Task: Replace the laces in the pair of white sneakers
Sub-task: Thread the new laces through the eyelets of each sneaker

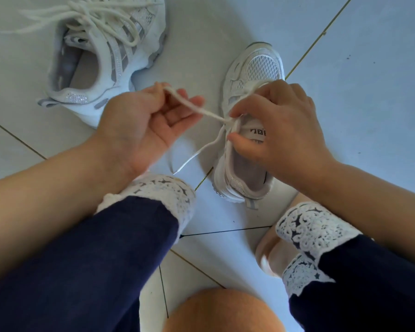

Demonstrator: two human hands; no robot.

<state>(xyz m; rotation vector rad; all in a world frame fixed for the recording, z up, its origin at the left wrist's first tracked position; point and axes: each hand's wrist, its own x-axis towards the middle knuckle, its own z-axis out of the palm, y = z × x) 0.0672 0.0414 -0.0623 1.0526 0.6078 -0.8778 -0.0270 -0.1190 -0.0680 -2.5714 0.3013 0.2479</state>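
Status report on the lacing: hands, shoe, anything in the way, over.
Left hand pinches off-white cord lace. Right hand pinches it at the upright white mesh sneaker. Second white sneaker lies aside, nothing obstructing.

Unreadable dark marks on sneaker tongue label (pixel 258 133)

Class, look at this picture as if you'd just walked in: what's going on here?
A person is working on a white sneaker on the tiled floor. Their left hand holds a white lace stretched out sideways, while the right hand pinches it at the eyelets. The second sneaker lies on its side further off, its laces loose.
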